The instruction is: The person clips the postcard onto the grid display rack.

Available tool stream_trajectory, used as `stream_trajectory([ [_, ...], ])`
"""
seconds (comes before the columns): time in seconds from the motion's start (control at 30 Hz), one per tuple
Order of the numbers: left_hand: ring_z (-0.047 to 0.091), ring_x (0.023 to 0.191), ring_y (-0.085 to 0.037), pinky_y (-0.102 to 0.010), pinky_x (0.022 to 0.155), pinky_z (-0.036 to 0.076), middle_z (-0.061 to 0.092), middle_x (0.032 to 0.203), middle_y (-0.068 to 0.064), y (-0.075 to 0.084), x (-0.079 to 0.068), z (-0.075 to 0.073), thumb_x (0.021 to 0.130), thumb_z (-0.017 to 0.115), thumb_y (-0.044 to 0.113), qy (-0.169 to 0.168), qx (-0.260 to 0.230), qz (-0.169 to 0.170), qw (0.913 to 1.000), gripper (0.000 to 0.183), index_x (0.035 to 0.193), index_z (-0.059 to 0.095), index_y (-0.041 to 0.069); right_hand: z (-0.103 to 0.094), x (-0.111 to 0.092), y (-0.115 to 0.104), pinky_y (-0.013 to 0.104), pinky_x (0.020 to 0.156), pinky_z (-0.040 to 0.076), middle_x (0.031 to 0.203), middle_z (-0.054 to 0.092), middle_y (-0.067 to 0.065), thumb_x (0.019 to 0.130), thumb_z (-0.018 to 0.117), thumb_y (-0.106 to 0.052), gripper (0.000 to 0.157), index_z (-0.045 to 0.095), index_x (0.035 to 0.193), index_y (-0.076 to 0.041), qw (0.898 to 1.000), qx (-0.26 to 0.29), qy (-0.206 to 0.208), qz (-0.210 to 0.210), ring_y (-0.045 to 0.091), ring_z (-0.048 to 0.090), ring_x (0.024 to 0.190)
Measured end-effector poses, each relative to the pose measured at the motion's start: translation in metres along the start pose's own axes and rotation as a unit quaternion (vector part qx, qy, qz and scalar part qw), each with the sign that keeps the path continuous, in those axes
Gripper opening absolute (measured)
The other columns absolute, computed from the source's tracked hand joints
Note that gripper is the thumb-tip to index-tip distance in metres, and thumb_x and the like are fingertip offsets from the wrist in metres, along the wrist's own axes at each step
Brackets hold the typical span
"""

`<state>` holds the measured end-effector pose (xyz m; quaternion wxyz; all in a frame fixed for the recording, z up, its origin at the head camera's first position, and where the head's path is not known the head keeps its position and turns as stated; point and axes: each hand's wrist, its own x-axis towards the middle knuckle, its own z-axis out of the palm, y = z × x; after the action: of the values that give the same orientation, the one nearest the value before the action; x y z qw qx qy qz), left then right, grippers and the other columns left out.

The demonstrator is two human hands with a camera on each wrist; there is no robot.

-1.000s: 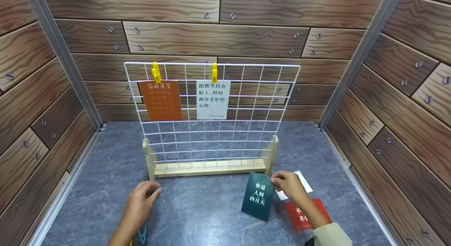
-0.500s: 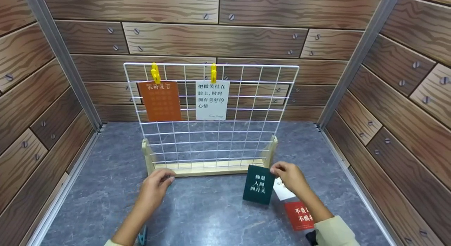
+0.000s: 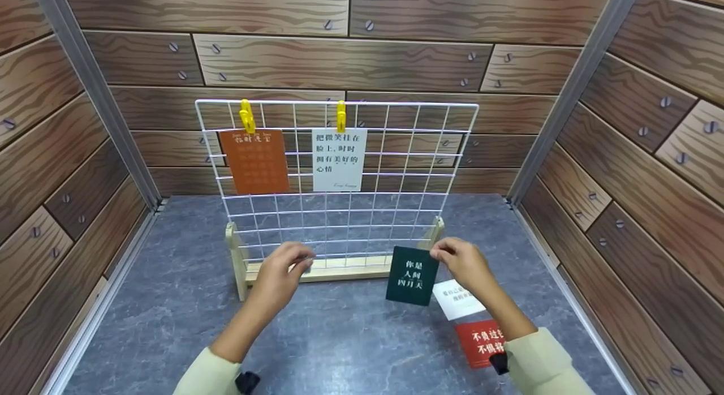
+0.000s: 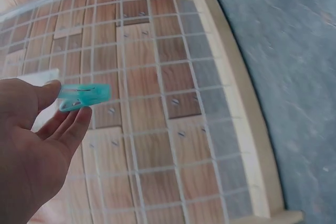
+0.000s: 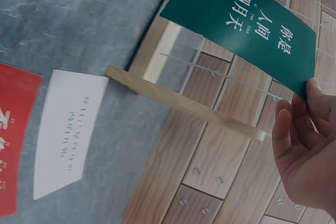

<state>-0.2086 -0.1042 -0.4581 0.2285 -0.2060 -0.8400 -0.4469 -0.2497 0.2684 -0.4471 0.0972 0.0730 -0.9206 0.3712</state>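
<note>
My right hand (image 3: 465, 265) pinches a dark green card (image 3: 412, 276) by its upper right corner, holding it upright before the right end of the wire grid rack. The right wrist view shows the thumb and fingers on that green card (image 5: 247, 24). Between the thumb and fingers of my left hand (image 3: 281, 276) is a teal clothespin (image 4: 86, 95), plain in the left wrist view but hidden in the head view. White wire grid (image 3: 390, 174) stands on a wooden base (image 3: 339, 269). An orange card (image 3: 257, 162) and a white card (image 3: 338, 171) hang there from yellow clothespins (image 3: 341, 116).
On the grey table (image 3: 339, 338), a loose white card (image 3: 457, 301) lies under my right forearm. A red card (image 3: 478, 341) lies nearer, partly covered by the sleeve. Wood-patterned walls (image 3: 350, 61) stand behind and at both sides.
My right hand has raised the green card toward the rack, and it now faces forward. The left hand has moved forward and right, toward the grid.
</note>
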Motion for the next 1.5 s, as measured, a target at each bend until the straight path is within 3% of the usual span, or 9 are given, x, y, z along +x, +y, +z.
stream_trajectory([
  [0.3, 0.068, 0.095, -0.018, -0.03, 0.081, 0.06, 0.069, 0.106, -0.005, 0.025, 0.036, 0.01, 0.092, 0.071, 0.004, 0.001, 0.002, 0.04, 0.9992, 0.008, 0.098, 0.072, 0.009, -0.016, 0.014, -0.025, 0.032, 0.071, 0.046, 0.092, 0.072, 0.006, 0.094, 0.071, -0.018, 0.009, 0.073, 0.093, -0.01, 0.999, -0.014, 0.033, -0.041, 0.017, 0.058, 0.079],
  [0.6, 0.068, 0.093, -0.016, -0.029, 0.082, 0.059, 0.068, 0.105, -0.005, 0.044, 0.068, 0.014, 0.093, 0.07, 0.005, -0.013, 0.0, 0.035, 0.9993, 0.009, 0.101, 0.072, 0.009, -0.032, 0.028, -0.049, 0.036, 0.072, 0.048, 0.092, 0.071, 0.007, 0.095, 0.07, -0.02, 0.012, 0.073, 0.096, -0.009, 0.993, -0.039, 0.069, -0.09, 0.02, 0.061, 0.079],
  [1.0, 0.066, 0.098, -0.019, -0.028, 0.087, 0.059, 0.068, 0.106, -0.008, 0.068, 0.102, 0.02, 0.094, 0.068, 0.005, -0.018, -0.006, 0.058, 0.9981, 0.01, 0.104, 0.072, 0.006, -0.045, 0.045, -0.069, 0.041, 0.075, 0.052, 0.091, 0.071, 0.009, 0.092, 0.072, -0.018, 0.013, 0.072, 0.096, -0.005, 0.979, -0.05, 0.109, -0.163, 0.022, 0.065, 0.081],
  [1.5, 0.064, 0.099, -0.02, -0.024, 0.088, 0.056, 0.067, 0.111, -0.008, 0.096, 0.145, 0.032, 0.096, 0.064, 0.003, -0.001, 0.016, 0.103, 0.9946, 0.011, 0.105, 0.069, 0.005, -0.062, 0.072, -0.089, 0.047, 0.076, 0.052, 0.094, 0.072, 0.009, 0.092, 0.072, -0.022, 0.015, 0.072, 0.094, -0.007, 0.972, -0.072, 0.142, -0.176, 0.026, 0.067, 0.083],
])
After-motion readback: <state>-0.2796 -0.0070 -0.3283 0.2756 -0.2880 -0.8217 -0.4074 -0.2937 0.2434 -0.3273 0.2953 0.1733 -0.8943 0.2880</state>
